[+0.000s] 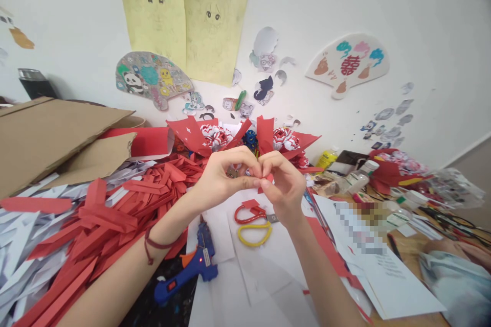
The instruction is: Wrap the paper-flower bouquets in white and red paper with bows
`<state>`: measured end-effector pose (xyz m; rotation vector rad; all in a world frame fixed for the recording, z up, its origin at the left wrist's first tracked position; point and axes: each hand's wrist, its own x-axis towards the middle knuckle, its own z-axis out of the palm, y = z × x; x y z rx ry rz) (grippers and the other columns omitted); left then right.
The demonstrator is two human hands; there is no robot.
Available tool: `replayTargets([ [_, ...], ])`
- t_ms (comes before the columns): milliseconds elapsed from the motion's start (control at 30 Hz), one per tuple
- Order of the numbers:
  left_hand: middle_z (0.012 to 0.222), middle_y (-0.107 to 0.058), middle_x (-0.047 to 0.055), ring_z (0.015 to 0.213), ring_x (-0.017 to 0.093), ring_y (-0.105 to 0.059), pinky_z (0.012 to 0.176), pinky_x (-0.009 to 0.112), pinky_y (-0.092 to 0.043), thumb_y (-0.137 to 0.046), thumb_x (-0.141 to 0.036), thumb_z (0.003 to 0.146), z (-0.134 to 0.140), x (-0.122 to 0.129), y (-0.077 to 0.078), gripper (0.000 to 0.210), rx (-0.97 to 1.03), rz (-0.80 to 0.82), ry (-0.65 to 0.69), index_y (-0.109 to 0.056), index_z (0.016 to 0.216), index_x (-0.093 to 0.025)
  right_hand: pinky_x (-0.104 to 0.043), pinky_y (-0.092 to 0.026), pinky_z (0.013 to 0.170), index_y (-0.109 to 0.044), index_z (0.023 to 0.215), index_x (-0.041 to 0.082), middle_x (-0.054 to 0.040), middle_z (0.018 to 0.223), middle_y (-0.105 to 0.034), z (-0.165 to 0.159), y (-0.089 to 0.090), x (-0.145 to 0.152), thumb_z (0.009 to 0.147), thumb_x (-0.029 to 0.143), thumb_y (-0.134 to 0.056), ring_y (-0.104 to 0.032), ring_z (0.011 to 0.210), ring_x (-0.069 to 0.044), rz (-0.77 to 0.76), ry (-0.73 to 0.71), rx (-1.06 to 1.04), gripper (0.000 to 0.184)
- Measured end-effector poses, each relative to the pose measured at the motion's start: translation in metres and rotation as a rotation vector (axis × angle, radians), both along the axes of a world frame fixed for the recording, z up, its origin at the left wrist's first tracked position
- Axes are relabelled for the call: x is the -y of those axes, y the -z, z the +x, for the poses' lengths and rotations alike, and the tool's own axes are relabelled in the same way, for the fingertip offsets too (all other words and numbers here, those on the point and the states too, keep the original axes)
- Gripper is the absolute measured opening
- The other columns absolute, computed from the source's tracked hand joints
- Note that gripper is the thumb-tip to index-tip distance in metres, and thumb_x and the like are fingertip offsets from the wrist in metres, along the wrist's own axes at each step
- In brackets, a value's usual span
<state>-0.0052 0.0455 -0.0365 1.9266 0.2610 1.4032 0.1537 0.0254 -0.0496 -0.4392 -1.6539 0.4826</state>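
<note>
Over the white paper sheets (264,276), my left hand (226,173) and my right hand (286,184) meet at the fingertips. Both are closed in a pinch around a small piece of red paper (270,178), which the fingers mostly hide. Just below lies a pair of scissors (253,235) with one red and one yellow handle loop; my right hand covers part of its blades. A blue glue gun (203,255) with an orange trigger and a lit red light rests below my left forearm.
Folded red paper strips (111,209) and white strips (19,245) are heaped at left beside cardboard (57,138). Red-wrapped paper flower bouquets (218,135) stand against the wall. At right are a printed sheet (399,276), bottles (360,176) and a person's arm (456,253).
</note>
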Motion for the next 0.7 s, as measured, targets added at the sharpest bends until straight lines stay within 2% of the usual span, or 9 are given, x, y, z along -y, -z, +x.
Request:
replayTargets([
  [700, 0.08, -0.063, 0.004, 0.073, 0.014, -0.057, 0.068, 0.029, -0.047, -0.078, -0.026, 0.076, -0.0047, 0.0016, -0.0032, 0.012, -0.017, 0.073, -0.006, -0.071, 0.075, -0.017, -0.031, -0.044, 0.064, -0.054, 0.077, 0.02, -0.0021, 0.08, -0.055, -0.0033, -0.0036, 0.0033, 0.074, 0.014, -0.06, -0.053, 0.073, -0.017, 0.093, 0.035, 0.033, 0.01],
])
